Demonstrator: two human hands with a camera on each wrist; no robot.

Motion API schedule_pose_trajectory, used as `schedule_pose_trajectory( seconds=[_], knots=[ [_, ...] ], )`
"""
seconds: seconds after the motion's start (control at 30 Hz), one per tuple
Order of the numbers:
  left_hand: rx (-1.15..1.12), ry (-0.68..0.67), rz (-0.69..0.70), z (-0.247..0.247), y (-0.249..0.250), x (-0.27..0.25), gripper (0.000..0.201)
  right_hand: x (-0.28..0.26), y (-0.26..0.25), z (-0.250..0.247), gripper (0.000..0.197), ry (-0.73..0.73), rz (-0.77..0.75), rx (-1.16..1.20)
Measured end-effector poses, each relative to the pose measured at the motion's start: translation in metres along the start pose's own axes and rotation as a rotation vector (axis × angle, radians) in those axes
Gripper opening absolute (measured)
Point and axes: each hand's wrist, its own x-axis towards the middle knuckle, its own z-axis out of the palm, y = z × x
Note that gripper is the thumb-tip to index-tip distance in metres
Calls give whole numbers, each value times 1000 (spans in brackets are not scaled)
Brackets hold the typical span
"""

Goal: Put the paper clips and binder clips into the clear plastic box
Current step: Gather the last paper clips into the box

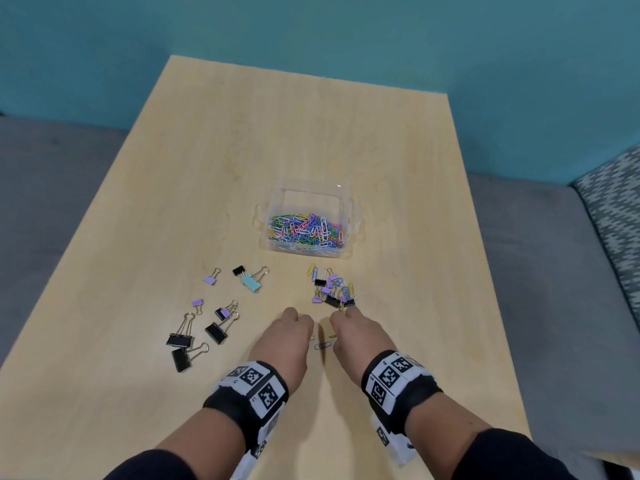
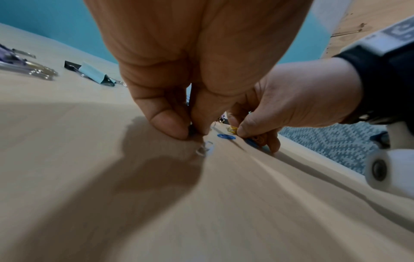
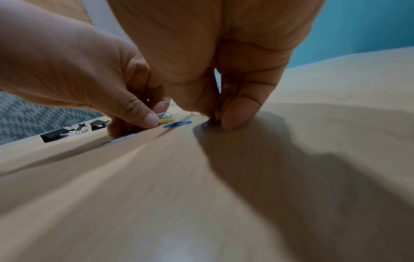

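The box (image 1: 309,216) stood past the middle of the surface (image 1: 398,168), open side up, its long axis running left to right, a handle at each short end. A heap of coloured paper clips (image 1: 306,230) lay in its near half. Just in front of it, to the right, sat a mixed pile (image 1: 333,289) of paper clips and small binder clips, pointing every way. To the left, binder clips were scattered apart: a teal one (image 1: 250,283) with its wire loops aimed away and to the right, a black one (image 1: 238,270) touching it, small purple ones (image 1: 210,279), and big black ones (image 1: 180,341) nearer the edge, loops mostly slanting away and to the right.

Both hands were down on the surface, side by side, fingers curled. The left hand (image 1: 289,336) pinched thumb to fingertips at the wood; a white clip (image 2: 205,148) lay just by the tips, and whether anything was gripped could not be told. The right hand (image 1: 356,336) pinched a blue clip against the wood with thumb and fingers. A loose blue clip (image 1: 322,346) lay flat between the hands, long axis left to right, with a yellow clip (image 1: 332,336) just beyond it.

The surface was pale wood grain. Behind it stood a teal wall (image 1: 311,29); grey floor (image 1: 52,185) lay to the sides, and a zigzag-patterned fabric (image 1: 613,209) showed at far right.
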Motion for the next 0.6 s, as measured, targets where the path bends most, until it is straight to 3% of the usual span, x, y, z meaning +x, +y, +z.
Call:
schedule_pose_trajectory(
  seconds=[0.13,0.33,0.43,0.6],
  knots=[
    [64,-55,15,-9,2,2,23,5,6,-1,15,-2,-51,-67],
    [212,-118,161,-15,-5,4,37,12,15,2,18,21,-122,-114],
    [286,-92,201,-18,-11,12,39,16,16,-1,26,-25,-118,-125],
    [420,-34,279,-21,-13,19,54,22,19,-9,15,13,-100,-87]
  ],
)
